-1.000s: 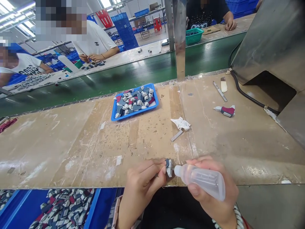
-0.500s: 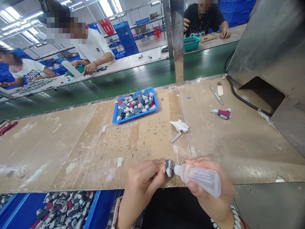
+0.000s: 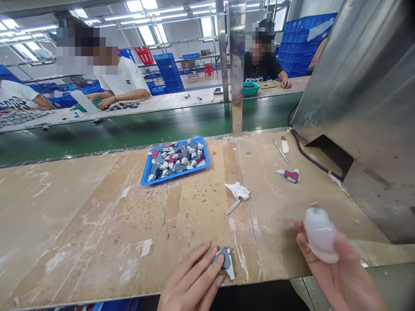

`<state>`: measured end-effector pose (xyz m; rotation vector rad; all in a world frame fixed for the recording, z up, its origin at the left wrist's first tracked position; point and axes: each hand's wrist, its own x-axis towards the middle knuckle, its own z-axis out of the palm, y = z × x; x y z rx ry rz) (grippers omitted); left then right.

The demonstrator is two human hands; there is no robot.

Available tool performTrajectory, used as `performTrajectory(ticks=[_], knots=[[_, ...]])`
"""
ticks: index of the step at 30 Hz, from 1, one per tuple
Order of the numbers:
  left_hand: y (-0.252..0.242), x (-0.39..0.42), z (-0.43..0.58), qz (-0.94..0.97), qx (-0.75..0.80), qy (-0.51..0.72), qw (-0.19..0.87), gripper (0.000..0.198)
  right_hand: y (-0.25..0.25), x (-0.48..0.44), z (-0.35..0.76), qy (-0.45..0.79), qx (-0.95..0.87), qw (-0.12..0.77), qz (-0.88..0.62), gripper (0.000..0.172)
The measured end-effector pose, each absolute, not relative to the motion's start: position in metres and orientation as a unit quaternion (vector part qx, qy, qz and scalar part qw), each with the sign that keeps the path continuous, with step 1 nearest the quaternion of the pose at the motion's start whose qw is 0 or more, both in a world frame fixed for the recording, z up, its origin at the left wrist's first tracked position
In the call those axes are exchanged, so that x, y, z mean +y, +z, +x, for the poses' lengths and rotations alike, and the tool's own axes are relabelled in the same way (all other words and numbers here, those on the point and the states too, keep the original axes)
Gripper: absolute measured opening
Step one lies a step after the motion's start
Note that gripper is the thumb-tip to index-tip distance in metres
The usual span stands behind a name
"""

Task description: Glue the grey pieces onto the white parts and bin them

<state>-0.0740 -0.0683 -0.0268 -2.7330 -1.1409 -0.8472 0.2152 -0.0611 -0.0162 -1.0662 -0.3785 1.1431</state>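
Left hand (image 3: 191,283): fingers extended and close together, fingertips pressing a small grey-and-white part (image 3: 224,261) flat onto the workbench (image 3: 97,224), at its near edge. Right hand (image 3: 340,276): fingers curled around a translucent squeeze bottle (image 3: 320,233), held above the workbench, well to the right of the part. Beyond the part: a crumpled white scrap (image 3: 237,190) with a small metal strip (image 3: 232,207) just beside it; farther back, a blue tray (image 3: 145,179) of similar parts.
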Motion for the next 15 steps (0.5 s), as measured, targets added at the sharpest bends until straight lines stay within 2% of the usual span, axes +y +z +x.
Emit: performTrajectory(ticks=[5,8,9,15], knots=[[-0.025,-0.071,-0.067,-0.845,-0.430,-0.319,-0.022,0.033,-0.016,-0.059,0.224,0.376,-0.206,0.724,-0.540,0.044],[-0.017,-0.070,-0.057,-0.814,-0.457,-0.354,-0.066,0.028,-0.021,-0.059,0.225,0.299,-0.270,0.708,-0.580,0.075],[-0.014,-0.070,-0.053,-0.805,-0.460,-0.366,-0.079,0.026,-0.023,-0.059,0.225,0.298,-0.291,0.694,-0.587,0.080],[0.001,-0.072,-0.033,-0.787,-0.429,-0.431,-0.105,0.024,-0.033,-0.059,0.230,0.310,-0.373,0.632,-0.605,0.070]])
